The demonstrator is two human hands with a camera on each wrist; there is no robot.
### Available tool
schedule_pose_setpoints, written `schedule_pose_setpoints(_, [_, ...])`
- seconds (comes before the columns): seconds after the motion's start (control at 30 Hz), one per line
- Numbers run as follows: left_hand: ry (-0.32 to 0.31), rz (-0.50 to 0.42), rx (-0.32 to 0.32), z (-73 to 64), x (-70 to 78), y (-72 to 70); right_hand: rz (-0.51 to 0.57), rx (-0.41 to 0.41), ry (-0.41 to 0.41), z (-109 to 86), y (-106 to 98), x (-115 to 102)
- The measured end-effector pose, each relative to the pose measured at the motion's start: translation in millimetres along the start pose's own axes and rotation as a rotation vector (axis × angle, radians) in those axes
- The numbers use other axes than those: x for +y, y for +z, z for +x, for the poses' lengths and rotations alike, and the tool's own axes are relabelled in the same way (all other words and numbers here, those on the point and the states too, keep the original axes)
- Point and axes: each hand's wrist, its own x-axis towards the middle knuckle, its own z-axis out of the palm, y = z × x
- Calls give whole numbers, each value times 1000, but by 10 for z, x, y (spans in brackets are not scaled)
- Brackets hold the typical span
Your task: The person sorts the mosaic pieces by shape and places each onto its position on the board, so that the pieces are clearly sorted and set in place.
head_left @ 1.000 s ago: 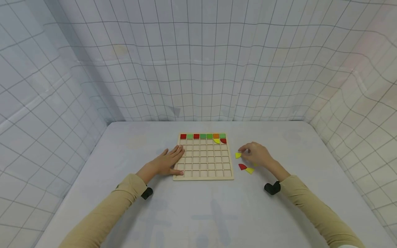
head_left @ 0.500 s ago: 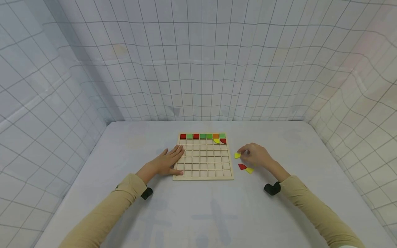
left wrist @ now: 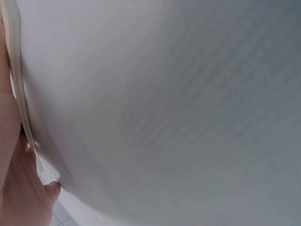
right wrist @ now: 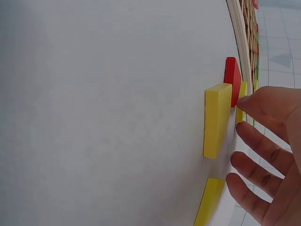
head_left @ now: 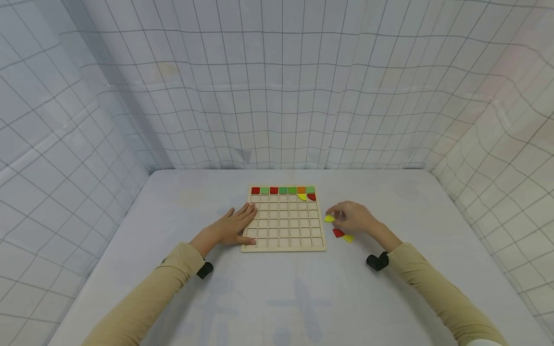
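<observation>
Right of centre, your right hand pinches a yellow piece, long axis roughly left to right, peak toward the frame's top; your left hand, thumb spread, rests on the board.

1 board, 7 x 7 cells. Top row: 7 squares, i.e. 2 red squares, 4 green squares, 1 orange square. On row two: 1 yellow wedge, 1 red wedge. Off board: 3 loose yellows (right wrist view; head view only shows 2), 1 loose red. Wedge total 6: 4 yellow, 2 red. 2 hands, 2 sleeves, 2 black wrist units.
</observation>
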Motion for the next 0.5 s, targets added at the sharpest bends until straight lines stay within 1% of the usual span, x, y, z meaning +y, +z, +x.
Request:
schedule_pose_setpoints(0.13, [3,-7,3,-3,5,-6,-6,-17,-4,6,2,1])
schedule_pose_setpoints(0.33, [8,-3,9,-7,9,-11,-15,-35,38,11,-42,-12])
schedule_pose_setpoints(0.5, [12,-1,14,-5,6,-8,-38,-34,22,12,-66,14])
